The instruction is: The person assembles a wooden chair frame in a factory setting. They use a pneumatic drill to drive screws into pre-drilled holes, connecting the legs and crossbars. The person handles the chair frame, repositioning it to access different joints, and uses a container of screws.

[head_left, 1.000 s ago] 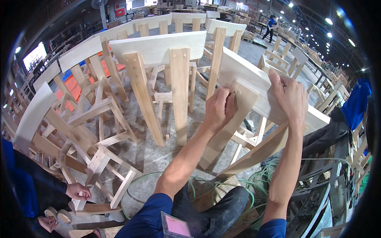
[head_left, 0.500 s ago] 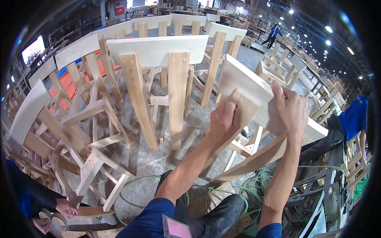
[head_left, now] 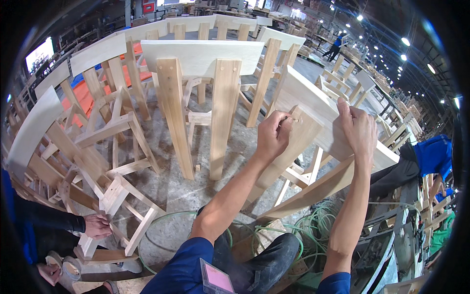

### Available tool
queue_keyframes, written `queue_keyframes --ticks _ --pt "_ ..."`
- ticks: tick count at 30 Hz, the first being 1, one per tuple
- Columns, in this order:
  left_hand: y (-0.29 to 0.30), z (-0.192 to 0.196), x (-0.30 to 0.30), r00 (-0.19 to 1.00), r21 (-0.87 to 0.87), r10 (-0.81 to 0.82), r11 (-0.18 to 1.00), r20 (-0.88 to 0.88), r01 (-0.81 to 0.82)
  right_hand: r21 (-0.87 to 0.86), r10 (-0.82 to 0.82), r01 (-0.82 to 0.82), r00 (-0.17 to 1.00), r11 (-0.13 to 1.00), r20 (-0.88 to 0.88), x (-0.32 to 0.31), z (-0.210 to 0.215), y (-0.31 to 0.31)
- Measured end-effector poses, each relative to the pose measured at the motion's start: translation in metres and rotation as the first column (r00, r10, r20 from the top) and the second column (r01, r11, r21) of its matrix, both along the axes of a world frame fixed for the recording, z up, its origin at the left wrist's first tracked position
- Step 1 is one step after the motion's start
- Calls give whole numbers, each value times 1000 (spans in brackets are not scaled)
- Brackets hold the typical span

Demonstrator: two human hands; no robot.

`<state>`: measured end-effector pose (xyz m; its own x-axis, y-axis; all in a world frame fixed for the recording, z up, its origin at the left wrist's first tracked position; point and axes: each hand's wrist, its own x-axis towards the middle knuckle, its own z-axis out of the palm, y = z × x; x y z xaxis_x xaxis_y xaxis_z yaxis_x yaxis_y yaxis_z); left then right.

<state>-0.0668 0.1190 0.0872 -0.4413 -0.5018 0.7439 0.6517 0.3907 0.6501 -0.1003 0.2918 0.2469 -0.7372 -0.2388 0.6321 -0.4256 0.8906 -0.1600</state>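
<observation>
A wooden chair frame stands in front of me, tilted. Its pale backrest board (head_left: 318, 110) crosses two posts, and the left post (head_left: 299, 134) faces me. My right hand (head_left: 359, 130) is closed over the board's upper edge, the thumb on its near face. My left hand (head_left: 274, 134) is closed in a pinch beside the top of the left post. At its fingertips something small shows against the post; I cannot make out what it is. To the left stands another chair frame with a backrest board (head_left: 200, 56), its posts showing round marks near the top.
More chair frames (head_left: 98, 54) curve round the left and back. A co-worker's hand (head_left: 98, 226) rests on a frame at lower left. Green hose (head_left: 313, 228) lies coiled by my legs. Another person in blue (head_left: 433, 156) is at the right; metal machinery (head_left: 379, 259) sits lower right.
My left hand has drawn slightly left off the post, uncovering the small thing at its fingertips. My right hand stays on the board. The co-worker's hand has moved up onto the frame.
</observation>
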Motion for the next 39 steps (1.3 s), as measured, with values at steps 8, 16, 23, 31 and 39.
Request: queue_keyframes --ticks 8,16,23,31,39 --pt "16 -4 1 961 -169 248 949 -124 -267 7 6 -6 1000 1000 8 1 1 -4" --pt "10 1 8 992 273 -129 954 -13 127 -27 -15 13 998 1000 -65 -4 -5 -1" --pt "8 -2 0 995 126 35 992 -92 -23 4 -6 6 999 1000 -32 -2 -3 -3" --pt "11 3 8 983 -26 175 984 -51 -176 1 -28 28 999 1000 -21 -3 -3 0" --pt "-2 5 14 984 203 -173 965 30 163 -17 -22 22 1000 1000 -10 1 -2 -8"
